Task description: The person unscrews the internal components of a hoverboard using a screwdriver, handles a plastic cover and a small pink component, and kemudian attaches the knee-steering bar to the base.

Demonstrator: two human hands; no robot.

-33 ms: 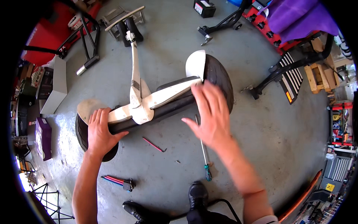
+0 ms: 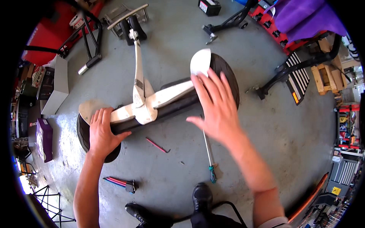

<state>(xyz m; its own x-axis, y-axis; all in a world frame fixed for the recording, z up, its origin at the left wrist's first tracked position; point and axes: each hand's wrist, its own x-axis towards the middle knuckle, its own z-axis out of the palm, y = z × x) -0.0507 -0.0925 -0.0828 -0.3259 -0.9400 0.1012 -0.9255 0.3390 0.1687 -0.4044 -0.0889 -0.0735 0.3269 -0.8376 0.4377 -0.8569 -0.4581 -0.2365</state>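
Observation:
A white and black two-wheeled self-balancing scooter [image 2: 145, 114] lies across the floor in front of me, its steering post [image 2: 138, 68] pointing away. My left hand [image 2: 102, 131] is wrapped round the left end of its body beside the left wheel [image 2: 84, 138], fingers on top and thumb along the front. At the other end my right hand [image 2: 218, 104] is open, fingers spread over the body by the white fender [image 2: 200, 62] and right wheel [image 2: 225, 78]. Whether its palm touches is hidden. A long screwdriver [image 2: 212, 173] with a green handle lies below the right hand.
A red hex key [image 2: 156, 145] and a hex key set [image 2: 121, 184] lie on the floor nearer me. Black stand legs reach in at the upper left [image 2: 91, 60] and right [image 2: 262, 91]. A purple box [image 2: 45, 140] stands at the left, a purple cloth [image 2: 308, 19] at the upper right.
My right hand has shifted slightly up and right, its fingers now spread wider near the fender. The left hand keeps its place on the scooter.

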